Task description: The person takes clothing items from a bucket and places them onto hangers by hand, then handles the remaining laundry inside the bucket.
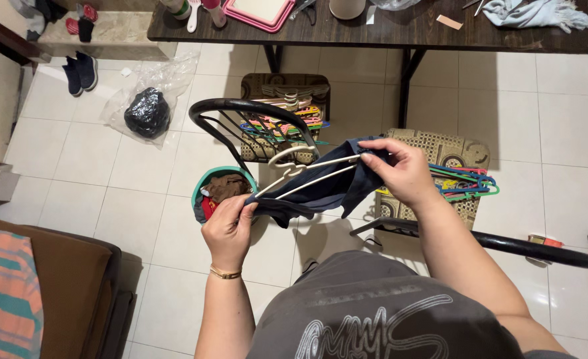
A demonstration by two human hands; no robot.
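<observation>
Left hand [228, 229] is closed in a grip on the lower left end of a dark navy garment [320, 189], fingers curled around the bunched fabric, with a thin gold bracelet [225, 272] on the wrist. Right hand [400, 171] is closed in a pinch at the upper right end of the same garment, thumb and fingertips pressing the fabric against the end of a white clothes hanger [304, 171]. Hanger arms run diagonally between the two hands and lie against the garment; the hook points up and left, near the curved black chair back [241, 110]. Garment and hanger are held in the air above the tiled floor [141, 219], in front of the person's grey printed shirt [374, 312]. Directly beside the left hand, on the floor, stands a round teal basket [204, 183] containing brown and red cloth. Two patterned boxes hold coloured plastic hangers: one [261, 83] behind the chair back, one [460, 153] just beyond the right hand. A dark wooden worktop [407, 33] spans the top of the view, carrying a pink-framed tray [257, 13] and a pale cloth [533, 13]. A black bag in clear plastic [146, 113] lies on the floor at left.
</observation>
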